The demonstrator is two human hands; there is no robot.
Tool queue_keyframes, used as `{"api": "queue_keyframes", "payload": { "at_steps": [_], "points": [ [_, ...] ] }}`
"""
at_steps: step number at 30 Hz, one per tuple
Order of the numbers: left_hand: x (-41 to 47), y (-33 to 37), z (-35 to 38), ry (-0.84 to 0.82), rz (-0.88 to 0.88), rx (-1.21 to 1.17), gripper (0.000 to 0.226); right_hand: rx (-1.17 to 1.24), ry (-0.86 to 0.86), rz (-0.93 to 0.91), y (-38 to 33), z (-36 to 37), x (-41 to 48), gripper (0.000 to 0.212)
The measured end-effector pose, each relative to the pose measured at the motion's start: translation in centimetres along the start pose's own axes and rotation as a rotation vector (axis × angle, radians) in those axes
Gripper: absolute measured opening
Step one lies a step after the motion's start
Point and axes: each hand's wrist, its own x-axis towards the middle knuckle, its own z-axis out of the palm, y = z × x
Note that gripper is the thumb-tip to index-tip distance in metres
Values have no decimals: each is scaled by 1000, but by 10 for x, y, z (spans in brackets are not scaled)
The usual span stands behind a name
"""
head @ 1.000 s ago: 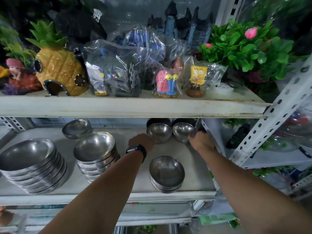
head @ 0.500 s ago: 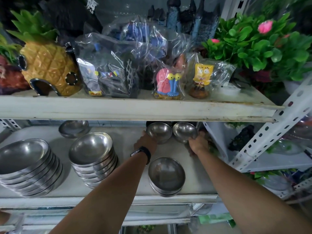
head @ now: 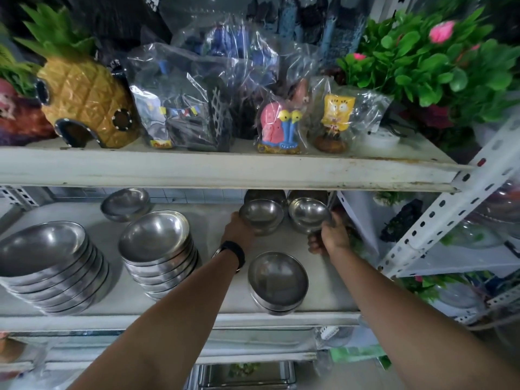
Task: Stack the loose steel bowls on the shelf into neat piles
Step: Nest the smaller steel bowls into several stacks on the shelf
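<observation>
At the rear right corner of the shelf (head: 197,218), the left hand (head: 239,230) now grips the left small bowl (head: 261,213) by its side, while the right hand (head: 333,237), merely reaching half a second ago, has curled round the right small bowl (head: 308,212), which is now tilted.

Large pile (head: 45,249): our 9 o'clock, on lower shelf (head: 84,319).
Middle pile (head: 157,243): just right.
Back bowl (head: 125,204): 11 o'clock, behind it.
Left rear bowl (head: 260,213), right rear bowl (head: 308,213): side by side, 1 o'clock.
Front pile (head: 277,277): 5 o'clock, before them.
</observation>
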Motion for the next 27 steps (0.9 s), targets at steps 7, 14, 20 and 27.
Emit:
{"api": "queue_keyframes", "payload": {
  "at_steps": [7, 14, 20, 27],
  "points": [
    [-21, 8, -20, 18, 96, -48, 44, -40, 29, -95, -10, -15, -23, 28],
    [-52, 16, -29, -23, 155, -95, 40, -67, 48, -159, -18, -30, -47, 34],
    [-82, 16, -39, -54, 269, -19, 50, -37, 34, -188, -23, -41, -69, 30],
    [-103, 8, -43, -50, 322, 76, 36, -53, 54, -239, -36, -48, -99, 29]
  ]
}}
